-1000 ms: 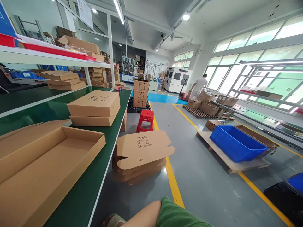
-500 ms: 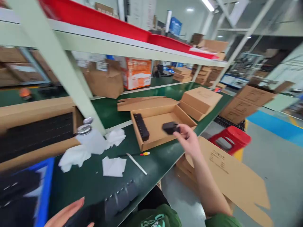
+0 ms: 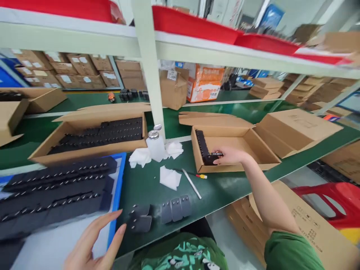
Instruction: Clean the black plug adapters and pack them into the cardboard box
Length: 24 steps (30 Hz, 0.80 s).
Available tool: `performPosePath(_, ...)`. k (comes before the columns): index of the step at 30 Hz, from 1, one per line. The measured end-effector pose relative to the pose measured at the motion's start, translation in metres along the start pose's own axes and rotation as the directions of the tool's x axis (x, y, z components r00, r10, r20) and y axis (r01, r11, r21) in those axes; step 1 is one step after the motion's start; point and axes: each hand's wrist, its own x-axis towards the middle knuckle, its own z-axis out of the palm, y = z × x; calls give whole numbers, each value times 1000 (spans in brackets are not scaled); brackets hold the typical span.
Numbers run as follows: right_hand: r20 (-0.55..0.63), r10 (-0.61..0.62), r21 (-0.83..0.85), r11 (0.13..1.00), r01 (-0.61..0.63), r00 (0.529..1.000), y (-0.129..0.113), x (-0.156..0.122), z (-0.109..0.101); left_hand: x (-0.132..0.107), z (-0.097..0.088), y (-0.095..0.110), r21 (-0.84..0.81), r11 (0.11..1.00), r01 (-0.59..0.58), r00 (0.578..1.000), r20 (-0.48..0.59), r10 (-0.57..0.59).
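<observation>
My right hand [image 3: 229, 155] reaches into an open cardboard box [image 3: 253, 152] on the green bench and is closed on a small black part [image 3: 213, 157], set at the near end of a row of black parts [image 3: 201, 144] along the box's left wall. My left hand [image 3: 94, 243] hovers open, fingers stretched, at the near edge beside a blue tray [image 3: 119, 183] stacked with black studded parts [image 3: 56, 195]. Loose black parts [image 3: 159, 213] lie on the bench just right of that hand.
A second open box of black parts [image 3: 92, 137] sits behind the blue tray. A white dispenser bottle [image 3: 155, 144], white wipes [image 3: 169, 177] and a thin white stick [image 3: 191, 183] lie mid-bench. A shelf post [image 3: 147, 71] rises there. Closed cartons [image 3: 300, 127] stand right; a red stool [image 3: 334, 200] below.
The view swung left from the aisle to the bench. My right hand carried the black part down into the box beside the row. My left hand came further into view.
</observation>
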Motion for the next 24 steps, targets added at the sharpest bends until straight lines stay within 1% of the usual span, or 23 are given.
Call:
performPosePath(1, -12, -4, 2, 1000, 4, 1000, -4, 1, 9, 2, -4, 5, 0, 1000, 19, 1000, -13, -19)
performPosePath(2, -39, 3, 9, 1000, -3, 999, -6, 4, 18, 5, -7, 10, -7, 1000, 9, 999, -37, -9)
performPosePath(3, -75, 22, 20, 1000, -20, 997, -7, 6, 26, 8, -9, 15, -12, 1000, 11, 999, -34, -11)
performPosePath(4, -115, 50, 34, 998, -47, 992, -7, 9, 33, 11, -11, 19, -19, 1000, 7, 1000, 6, -7)
performPosePath(5, -151, 82, 50, 996, -75, 985, -7, 12, 37, 13, -13, 23, -28, 1000, 5, 1000, 23, -5)
performPosePath(7, -210, 139, 79, 989, -124, 968, -6, 13, 40, 17, -16, 26, -28, 1000, 3, 996, 92, 0)
performPosePath(8, -236, 161, 87, 986, -144, 958, -7, 9, 39, 18, -18, 26, -20, 1000, 4, 989, 145, -2)
performPosePath(10, -337, 197, 97, 980, -175, 921, -14, -9, 37, 19, -21, 24, -1, 1000, 6, 965, 262, -5)
performPosePath(11, -410, 207, 104, 978, -180, 889, -21, -22, 37, 20, -21, 22, 7, 1000, 8, 947, 321, -9)
performPosePath(12, -505, 210, 125, 978, -170, 837, -30, -38, 38, 20, -21, 21, 10, 1000, 6, 928, 374, -10)
performPosePath(13, -572, 200, 152, 979, -136, 795, -41, -55, 42, 21, -20, 20, 8, 1000, -2, 908, 418, -2)
performPosePath(14, -611, 176, 189, 979, -74, 772, -52, -71, 49, 22, -18, 19, 2, 1000, -15, 890, 456, 12)
performPosePath(15, -626, 160, 241, 970, -5, 763, -64, -86, 57, 23, -14, 20, -5, 999, -36, 872, 488, 34)
performPosePath(17, -607, 117, 321, 941, 107, 786, -85, -108, 80, 26, -5, 25, -21, 994, -109, 843, 529, 103)
performPosePath(19, -576, 68, 391, 898, 202, 815, -99, -118, 105, 30, 8, 36, -20, 978, -205, 819, 544, 183)
performPosePath(20, -564, 65, 435, 871, 229, 823, -102, -121, 117, 32, 15, 43, -14, 967, -254, 808, 547, 220)
performPosePath(22, -532, 111, 532, 815, 230, 840, -104, -124, 136, 36, 29, 58, -10, 942, -336, 783, 554, 285)
performPosePath(24, -508, 181, 597, 779, 193, 842, -100, -128, 148, 41, 41, 71, -30, 927, -373, 753, 573, 322)
